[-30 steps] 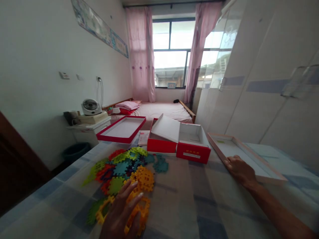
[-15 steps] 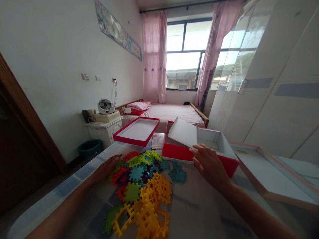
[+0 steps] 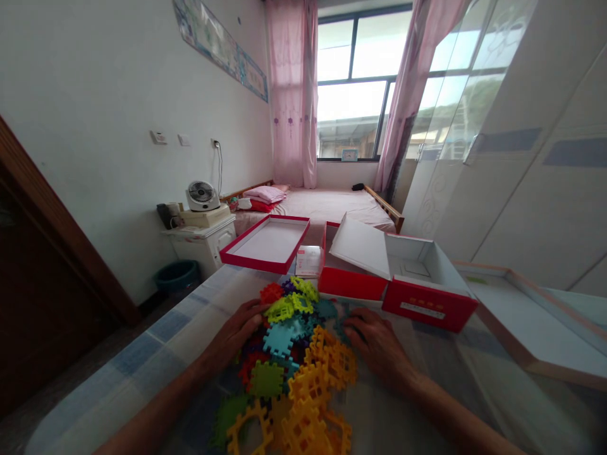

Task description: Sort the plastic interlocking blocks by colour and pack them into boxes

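A pile of plastic interlocking pieces lies on the table before me, with yellow pieces [image 3: 315,379] nearest, blue pieces [image 3: 281,339] in the middle and lime-green pieces [image 3: 282,308] behind. My left hand [image 3: 246,323] rests against the pile's left side, its fingers stretched over the edge and grasping nothing that I can see. On the right, my right hand [image 3: 377,338] lies low with fingers extended, touching the teal pieces [image 3: 340,319] at the pile's edge. Some of those pieces are hidden under its fingers.
Behind the pile stand a shallow red-rimmed lid [image 3: 260,260], a small white-and-pink packet [image 3: 308,260], a red box [image 3: 348,284] with a white panel [image 3: 363,246] leaning across it, and another red box [image 3: 429,306]. A large shallow tray [image 3: 535,322] is at right. A checked cloth [image 3: 156,341] covers the table.
My right hand has come away from the box and down to the teal pieces. My left hand has moved right, closer in against the pile. The view has shifted slightly.
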`<act>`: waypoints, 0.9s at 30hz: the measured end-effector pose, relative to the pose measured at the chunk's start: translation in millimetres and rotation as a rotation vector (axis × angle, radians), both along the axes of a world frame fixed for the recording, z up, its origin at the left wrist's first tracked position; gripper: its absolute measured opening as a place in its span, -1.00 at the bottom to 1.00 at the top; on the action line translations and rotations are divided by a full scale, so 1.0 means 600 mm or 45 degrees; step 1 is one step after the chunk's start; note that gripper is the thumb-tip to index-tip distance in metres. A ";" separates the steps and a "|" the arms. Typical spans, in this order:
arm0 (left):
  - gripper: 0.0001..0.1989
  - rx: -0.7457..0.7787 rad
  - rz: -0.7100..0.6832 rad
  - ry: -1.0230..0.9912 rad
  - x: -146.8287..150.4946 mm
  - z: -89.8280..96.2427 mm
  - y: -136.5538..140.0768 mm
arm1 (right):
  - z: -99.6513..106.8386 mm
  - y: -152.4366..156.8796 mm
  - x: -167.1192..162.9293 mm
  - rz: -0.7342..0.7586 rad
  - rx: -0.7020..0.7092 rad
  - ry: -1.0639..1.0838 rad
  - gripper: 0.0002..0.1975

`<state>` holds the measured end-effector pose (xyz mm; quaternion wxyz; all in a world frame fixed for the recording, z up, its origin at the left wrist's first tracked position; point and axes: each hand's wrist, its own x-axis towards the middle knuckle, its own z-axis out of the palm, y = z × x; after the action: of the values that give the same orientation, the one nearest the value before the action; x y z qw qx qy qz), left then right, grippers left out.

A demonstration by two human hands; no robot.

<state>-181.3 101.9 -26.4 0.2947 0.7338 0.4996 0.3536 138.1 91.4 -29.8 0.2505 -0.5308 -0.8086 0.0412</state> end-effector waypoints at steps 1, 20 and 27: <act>-0.53 -0.001 -0.003 0.015 0.002 0.001 -0.002 | 0.002 -0.002 0.006 -0.017 0.023 -0.015 -0.76; -0.46 0.077 -0.378 0.405 0.138 0.055 0.173 | 0.044 0.095 0.012 -0.374 0.665 -0.392 -0.36; -0.54 0.053 -0.473 0.543 0.140 0.063 0.154 | 0.041 0.107 0.014 -0.405 0.587 -0.375 -0.38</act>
<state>-97.5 194.3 11.3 0.2276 0.8765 0.3999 0.1413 146.4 155.6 -5.5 0.2480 -0.5801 -0.7309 -0.2602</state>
